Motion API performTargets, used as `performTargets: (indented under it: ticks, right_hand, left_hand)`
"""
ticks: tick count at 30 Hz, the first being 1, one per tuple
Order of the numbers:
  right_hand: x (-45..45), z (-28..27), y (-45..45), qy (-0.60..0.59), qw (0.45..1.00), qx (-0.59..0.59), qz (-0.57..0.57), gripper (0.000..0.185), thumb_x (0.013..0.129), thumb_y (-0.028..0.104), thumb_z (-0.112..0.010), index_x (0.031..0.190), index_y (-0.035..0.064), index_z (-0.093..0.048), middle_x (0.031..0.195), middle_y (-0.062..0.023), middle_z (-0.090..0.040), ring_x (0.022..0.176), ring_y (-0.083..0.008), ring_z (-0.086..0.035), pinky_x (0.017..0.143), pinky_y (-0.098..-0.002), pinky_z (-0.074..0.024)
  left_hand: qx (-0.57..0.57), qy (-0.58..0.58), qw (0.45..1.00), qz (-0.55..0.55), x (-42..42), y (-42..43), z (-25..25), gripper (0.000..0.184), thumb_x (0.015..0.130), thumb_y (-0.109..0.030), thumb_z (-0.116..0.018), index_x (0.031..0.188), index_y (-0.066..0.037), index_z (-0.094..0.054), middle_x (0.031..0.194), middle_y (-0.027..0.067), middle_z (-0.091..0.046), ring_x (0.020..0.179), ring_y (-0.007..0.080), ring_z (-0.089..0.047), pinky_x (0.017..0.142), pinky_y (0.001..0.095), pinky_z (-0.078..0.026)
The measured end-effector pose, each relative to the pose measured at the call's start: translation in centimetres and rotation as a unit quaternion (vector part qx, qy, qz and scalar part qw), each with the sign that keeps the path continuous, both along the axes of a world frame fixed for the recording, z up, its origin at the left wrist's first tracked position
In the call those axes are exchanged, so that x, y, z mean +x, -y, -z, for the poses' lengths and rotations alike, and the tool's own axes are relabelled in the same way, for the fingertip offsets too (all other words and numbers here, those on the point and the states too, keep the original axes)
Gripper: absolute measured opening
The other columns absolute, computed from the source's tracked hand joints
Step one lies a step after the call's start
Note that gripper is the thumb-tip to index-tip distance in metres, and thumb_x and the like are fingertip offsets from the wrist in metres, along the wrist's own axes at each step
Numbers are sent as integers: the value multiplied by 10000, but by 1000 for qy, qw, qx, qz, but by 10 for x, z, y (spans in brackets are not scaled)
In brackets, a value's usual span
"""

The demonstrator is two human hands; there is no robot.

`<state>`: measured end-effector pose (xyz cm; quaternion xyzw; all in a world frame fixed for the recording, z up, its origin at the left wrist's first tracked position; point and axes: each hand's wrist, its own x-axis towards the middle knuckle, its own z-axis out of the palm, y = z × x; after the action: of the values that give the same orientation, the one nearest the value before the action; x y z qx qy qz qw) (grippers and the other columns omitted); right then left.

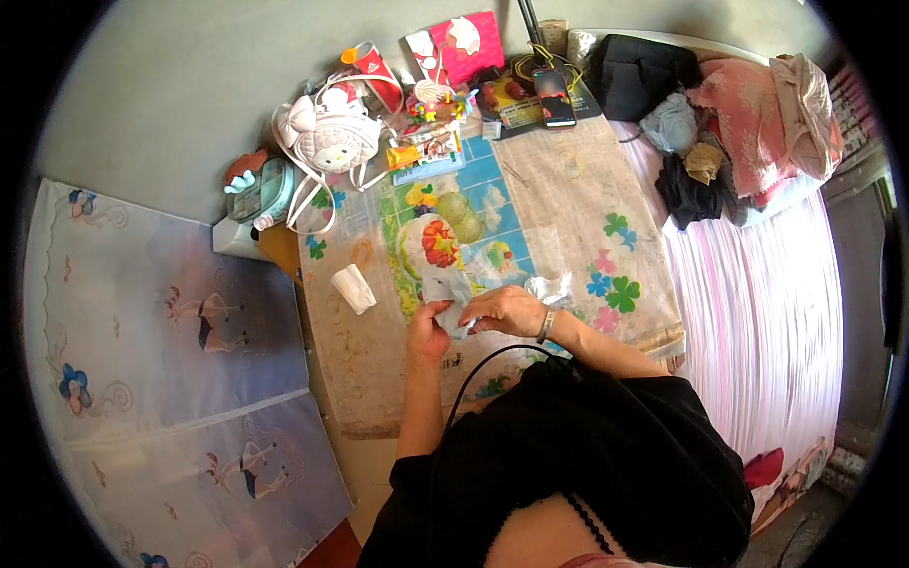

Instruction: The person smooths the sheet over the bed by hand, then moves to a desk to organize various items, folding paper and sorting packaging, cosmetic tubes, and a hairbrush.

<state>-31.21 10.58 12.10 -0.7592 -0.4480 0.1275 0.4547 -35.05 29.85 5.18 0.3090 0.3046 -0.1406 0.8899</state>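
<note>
A small, soft, pale grey-blue piece of cloth (449,289) is held between my two hands over the near part of the table; its exact kind is not clear. My left hand (429,327) pinches its left edge with the thumb on top. My right hand (504,310), with a band on the wrist, has its fingers closed on the lower right part. To the left of my left hand lies a folded white packet or tissue (354,289). Crumpled clear plastic (549,287) rests just beyond my right wrist.
The table (355,398) has a worn, printed cover. Along its back stand a white character bag (331,142), a red cup (377,79), snack packets (423,151) and a phone (554,98). Clothes (748,123) are piled on the striped bed (757,303) at right. A curtain (189,331) hangs at left.
</note>
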Motion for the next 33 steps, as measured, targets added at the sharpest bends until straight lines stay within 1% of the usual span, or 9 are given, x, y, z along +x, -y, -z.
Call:
performTargets:
  ticks: [4, 7, 10, 14, 18, 21, 22, 24, 33]
  right_hand:
    - [1, 1, 1, -87, 995, -29, 31, 184, 740, 226, -575, 868, 103, -527, 767, -36, -602, 650, -238, -576, 564, -329, -443]
    - [1, 4, -1, -209, 971, 7, 113, 238, 738, 147, -599, 890, 51, -443, 597, -78, -561, 433, -169, -531, 421, -274, -410]
    - [2, 11, -1, -206, 964, -3, 168, 272, 725, 151, -609, 893, 50, -420, 563, -79, -556, 403, -167, -514, 396, -277, -394]
    - [4, 4, -3, -341, 918, -21, 203, 288, 713, 152, -612, 873, 37, -401, 508, -67, -534, 374, -146, -489, 363, -274, -373]
    - [4, 1, -2, -367, 907, -12, 204, 316, 705, 153, -634, 921, 37, -435, 590, -64, -553, 394, -138, -495, 380, -270, -390]
    - [5, -8, 3, -108, 985, 47, 122, 421, 656, 159, -676, 1037, 110, -504, 966, -49, -518, 670, -163, -575, 560, -272, -468]
    - [6, -6, 2, -108, 986, 47, 122, 421, 656, 159, -676, 1037, 110, -504, 966, -49, -518, 670, -163, -575, 560, -272, -468]
    - [6, -2, 1, 123, 987, 49, 92, 359, 650, 148, -657, 984, 134, -528, 994, -44, -503, 775, -216, -570, 620, -310, -463]
    - [4, 6, -2, 45, 990, 13, 133, 127, 706, 168, -603, 807, 93, -587, 733, -45, -584, 669, -221, -574, 564, -299, -441]
  left_hand:
    - [-28, 56, 998, 18, 0, 9, -10, 337, 711, 32, -428, 1047, 10, -454, 965, 87, -543, 885, 225, -527, 804, 341, -416]
    - [-60, 143, 987, 48, 1, 21, -34, 401, 721, 48, -430, 1116, -14, -402, 1006, 83, -522, 937, 213, -505, 829, 348, -404]
    - [-6, 171, 985, 15, -5, 37, -51, 455, 734, 56, -455, 1164, -50, -352, 1071, 76, -480, 982, 193, -476, 840, 344, -396]
    - [143, 239, 952, 129, -11, 40, -50, 513, 728, 72, -485, 1191, -71, -315, 1113, 55, -437, 1007, 180, -454, 833, 304, -404]
    - [132, 207, 966, 78, -11, 33, -31, 503, 708, 108, -456, 1175, -40, -339, 1102, 73, -458, 997, 197, -471, 827, 300, -414]
    - [53, 173, 983, 11, -6, 27, -35, 436, 702, 118, -416, 1124, 9, -403, 1063, 103, -510, 953, 225, -518, 842, 345, -426]
    - [53, 173, 983, 11, -7, 25, -35, 436, 702, 118, -416, 1124, 9, -403, 1063, 103, -510, 953, 225, -518, 842, 345, -426]
    - [2, 127, 992, 20, -7, 18, -32, 429, 704, 101, -404, 1120, -7, -407, 1064, 116, -506, 955, 235, -516, 848, 386, -429]
    - [-62, 38, 997, -2, -12, 11, -11, 374, 724, 37, -387, 1097, 12, -407, 1037, 150, -508, 907, 276, -533, 824, 429, -446]
